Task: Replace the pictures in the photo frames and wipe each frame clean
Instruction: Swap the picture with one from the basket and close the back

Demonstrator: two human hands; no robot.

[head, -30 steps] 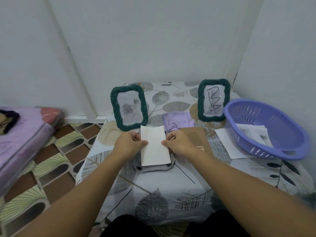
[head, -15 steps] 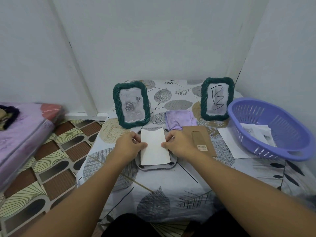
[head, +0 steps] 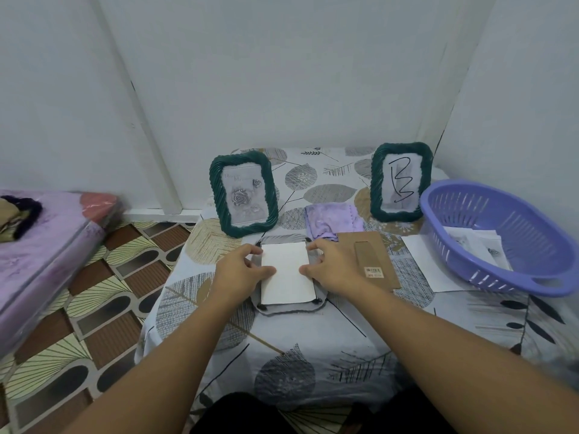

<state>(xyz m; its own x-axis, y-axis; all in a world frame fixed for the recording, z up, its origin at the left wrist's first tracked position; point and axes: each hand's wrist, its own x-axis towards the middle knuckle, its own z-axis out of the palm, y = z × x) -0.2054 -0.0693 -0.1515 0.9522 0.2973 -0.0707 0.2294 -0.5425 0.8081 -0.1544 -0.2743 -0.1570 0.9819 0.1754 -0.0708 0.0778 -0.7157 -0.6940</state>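
Both hands, left hand, right hand, pinching white paper

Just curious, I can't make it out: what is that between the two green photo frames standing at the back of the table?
In the head view, a crumpled purple cloth lies on the tablecloth between the rose frame and the frame marked B.

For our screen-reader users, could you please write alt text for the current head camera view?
Both hands, left hand and right hand, fit a white sheet into a face-down frame on a leaf-patterned table. Behind stand two green frames, a purple cloth, a cardboard backing and a purple basket.
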